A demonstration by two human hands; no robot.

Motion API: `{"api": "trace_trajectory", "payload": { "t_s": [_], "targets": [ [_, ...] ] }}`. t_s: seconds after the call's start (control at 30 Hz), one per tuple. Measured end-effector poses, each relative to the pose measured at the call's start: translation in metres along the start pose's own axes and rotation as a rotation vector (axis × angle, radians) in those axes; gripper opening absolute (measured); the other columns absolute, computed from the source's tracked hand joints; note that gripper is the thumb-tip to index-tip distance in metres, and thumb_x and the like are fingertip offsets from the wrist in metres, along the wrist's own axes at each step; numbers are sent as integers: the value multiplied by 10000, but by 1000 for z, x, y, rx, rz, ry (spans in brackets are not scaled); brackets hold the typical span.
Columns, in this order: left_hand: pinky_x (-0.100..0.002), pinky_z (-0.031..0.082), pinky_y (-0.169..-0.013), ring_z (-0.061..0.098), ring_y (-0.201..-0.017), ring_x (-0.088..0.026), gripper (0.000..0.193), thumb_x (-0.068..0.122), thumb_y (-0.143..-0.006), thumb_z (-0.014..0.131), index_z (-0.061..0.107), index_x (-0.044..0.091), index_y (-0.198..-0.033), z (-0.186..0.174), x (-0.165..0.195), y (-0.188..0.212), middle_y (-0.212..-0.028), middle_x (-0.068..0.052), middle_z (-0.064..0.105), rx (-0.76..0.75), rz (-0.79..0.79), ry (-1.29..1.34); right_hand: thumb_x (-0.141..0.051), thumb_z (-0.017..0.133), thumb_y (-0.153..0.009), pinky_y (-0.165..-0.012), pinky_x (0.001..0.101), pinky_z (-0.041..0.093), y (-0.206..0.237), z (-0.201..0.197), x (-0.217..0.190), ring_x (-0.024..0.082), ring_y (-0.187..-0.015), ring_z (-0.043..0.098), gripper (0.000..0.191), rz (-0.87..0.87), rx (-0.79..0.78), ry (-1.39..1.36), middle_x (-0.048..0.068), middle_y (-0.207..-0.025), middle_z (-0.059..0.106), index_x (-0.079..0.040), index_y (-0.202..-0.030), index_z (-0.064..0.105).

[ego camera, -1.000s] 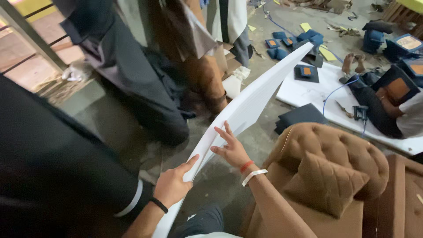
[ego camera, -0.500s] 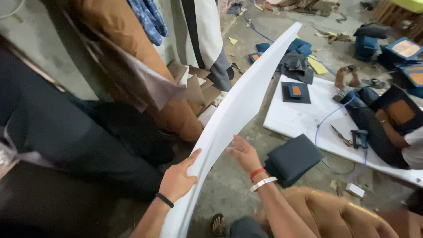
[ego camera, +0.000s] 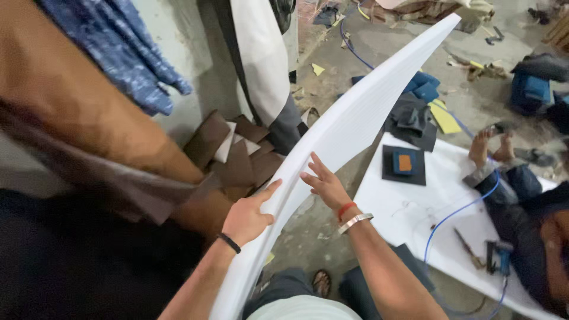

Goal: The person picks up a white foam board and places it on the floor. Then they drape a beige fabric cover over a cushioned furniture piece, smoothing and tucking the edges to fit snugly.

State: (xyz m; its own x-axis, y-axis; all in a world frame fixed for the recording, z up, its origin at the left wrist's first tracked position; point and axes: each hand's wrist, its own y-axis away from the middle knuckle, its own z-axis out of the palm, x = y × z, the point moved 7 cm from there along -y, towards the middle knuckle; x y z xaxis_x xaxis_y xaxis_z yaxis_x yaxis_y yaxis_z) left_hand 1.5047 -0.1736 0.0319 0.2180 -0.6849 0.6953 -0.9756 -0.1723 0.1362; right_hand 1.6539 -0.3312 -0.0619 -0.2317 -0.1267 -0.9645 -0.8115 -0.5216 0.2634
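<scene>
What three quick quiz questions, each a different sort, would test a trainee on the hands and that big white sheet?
1. True or false: both hands touch the long white sheet.
2. Which wrist wears a silver bangle and a red band? A) left B) right
3. Fill in: a blue cable runs across the white ____ lying on the floor.

Key
1. True: the left hand grips its near edge, and the right hand presses flat on its face, fingers spread.
2. B.
3. Board, beside a seated person's bare feet.
</scene>
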Motion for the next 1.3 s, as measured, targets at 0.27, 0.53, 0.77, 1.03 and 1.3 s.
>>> {"api": "trace_trajectory", "payload": {
  "t_s": [0.27,0.53,0.77,1.03,1.3],
  "targets": [
    [-407,555,-904,680,-1093,-358,896,95,-672,743,479,360,-1487,6,23,-221,-1312,-168,656,122,98,103,-438,754,-828,-1056,472,490,-208,-101,-37,294,-1398,542,986,-21,-26,25,164,-1641,349,-228,-1633,223],
    [-356,571,-891,768,-972,-291,889,102,-686,745,471,393,-1480,-30,34,-507,-1431,-55,625,35,-66,178,-398,752,-848,-1012,394,507,-451,-199,-95,272,-1338,572,926,-76,-78,64,150,-1623,402,-225,-1630,286],
    [-354,569,-896,771,-983,-260,901,105,-684,783,481,405,-1478,-54,60,-705,-1351,-104,670,54,-77,148,-360,721,-845,-878,363,524,-601,-315,-133,275,-1283,598,789,76,69,5,122,-1555,530,-176,-1555,430],
    [-347,559,-899,762,-956,-250,891,126,-737,793,461,467,-1489,-45,113,-940,-1271,-91,735,66,-273,64,-367,706,-876,-949,390,535,-805,-440,-203,273,-1229,617,738,99,10,76,125,-1482,579,-164,-1537,449],
    [-344,537,-977,647,-1181,-234,872,35,-734,778,499,362,-1493,-73,148,-1140,-1427,-58,633,174,-234,219,-288,708,-899,-869,398,517,-998,-529,-255,281,-1168,653,687,-6,-95,-90,181,-1408,657,-104,-1517,469]
  ]
}}
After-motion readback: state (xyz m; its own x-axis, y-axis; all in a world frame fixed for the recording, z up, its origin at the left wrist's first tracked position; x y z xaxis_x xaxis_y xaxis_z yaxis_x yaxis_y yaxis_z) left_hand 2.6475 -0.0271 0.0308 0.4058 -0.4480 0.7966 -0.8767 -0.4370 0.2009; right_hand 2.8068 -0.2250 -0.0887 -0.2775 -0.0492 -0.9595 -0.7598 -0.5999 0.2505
